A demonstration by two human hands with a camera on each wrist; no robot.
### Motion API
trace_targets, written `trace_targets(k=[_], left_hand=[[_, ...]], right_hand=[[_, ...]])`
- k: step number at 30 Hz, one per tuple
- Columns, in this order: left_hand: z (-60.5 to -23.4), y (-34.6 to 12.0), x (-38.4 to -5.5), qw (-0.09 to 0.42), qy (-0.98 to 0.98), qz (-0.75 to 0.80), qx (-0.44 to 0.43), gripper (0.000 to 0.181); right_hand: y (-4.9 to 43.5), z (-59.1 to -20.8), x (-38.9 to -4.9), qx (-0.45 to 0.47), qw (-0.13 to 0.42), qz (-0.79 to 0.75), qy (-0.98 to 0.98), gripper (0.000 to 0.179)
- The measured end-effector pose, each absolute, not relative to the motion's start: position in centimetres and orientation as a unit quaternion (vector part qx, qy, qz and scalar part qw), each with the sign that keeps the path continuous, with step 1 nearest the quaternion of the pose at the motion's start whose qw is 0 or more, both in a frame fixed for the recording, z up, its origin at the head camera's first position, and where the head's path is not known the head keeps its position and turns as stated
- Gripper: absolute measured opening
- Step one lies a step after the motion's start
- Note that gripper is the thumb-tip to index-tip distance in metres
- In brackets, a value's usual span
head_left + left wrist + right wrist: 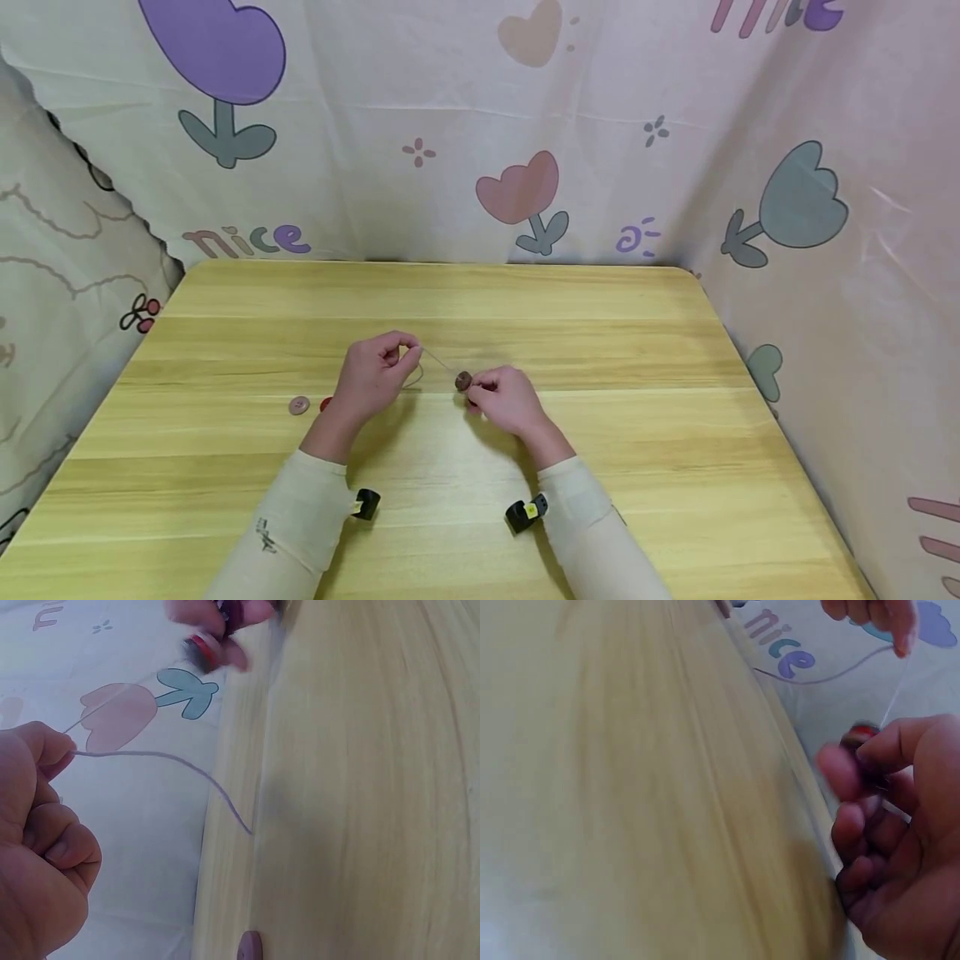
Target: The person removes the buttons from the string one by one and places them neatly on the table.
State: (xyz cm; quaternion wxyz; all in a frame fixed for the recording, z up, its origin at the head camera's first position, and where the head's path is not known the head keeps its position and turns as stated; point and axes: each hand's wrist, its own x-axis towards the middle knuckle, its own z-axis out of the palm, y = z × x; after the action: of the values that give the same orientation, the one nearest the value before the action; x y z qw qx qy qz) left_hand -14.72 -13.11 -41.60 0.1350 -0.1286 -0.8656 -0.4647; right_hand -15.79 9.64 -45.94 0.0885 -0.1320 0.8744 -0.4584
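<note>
My left hand pinches a thin pale string between thumb and forefinger. One end of the string hangs loose in a curve, seen in the left wrist view. From those fingertips the other stretch runs taut down to a dark brown button. My right hand holds a small bunch of buttons at the string, brown and red among them. In the wrist views this bunch is blurred, and the right fingers partly cover it.
On the wooden table, left of my left hand, lies a pinkish button. Next to it a red button is partly hidden by my left wrist. A printed cloth hangs behind the table's far edge.
</note>
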Motion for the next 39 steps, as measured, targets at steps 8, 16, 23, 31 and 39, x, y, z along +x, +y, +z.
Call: trace_targets(k=[8, 16, 23, 31, 39], left_hand=[[-41.9, -13.2, -14.9, 0.120, -0.869, -0.466, -0.112, 0.012], [-42.2, -13.1, -14.9, 0.068, -0.853, -0.509, -0.095, 0.010], [-42.6, -12.6, -15.0, -0.029, -0.765, -0.639, -0.072, 0.012], [-42.8, -12.3, -15.0, -0.033, -0.778, -0.624, -0.066, 0.012], [-42.9, -12.3, -14.9, -0.005, -0.845, -0.527, -0.093, 0.009]], right_hand=[[10.6, -46.4, -16.0, -0.209, 0.161, -0.569, 0.779, 0.023], [11.4, -46.4, -16.0, -0.216, 0.171, -0.647, 0.711, 0.020], [11.6, -46.6, -16.0, -0.201, 0.171, -0.635, 0.726, 0.025], [11.8, -46.9, -16.0, -0.195, 0.175, -0.649, 0.714, 0.023], [12.1, -47.0, -16.1, -0.194, 0.183, -0.646, 0.715, 0.022]])
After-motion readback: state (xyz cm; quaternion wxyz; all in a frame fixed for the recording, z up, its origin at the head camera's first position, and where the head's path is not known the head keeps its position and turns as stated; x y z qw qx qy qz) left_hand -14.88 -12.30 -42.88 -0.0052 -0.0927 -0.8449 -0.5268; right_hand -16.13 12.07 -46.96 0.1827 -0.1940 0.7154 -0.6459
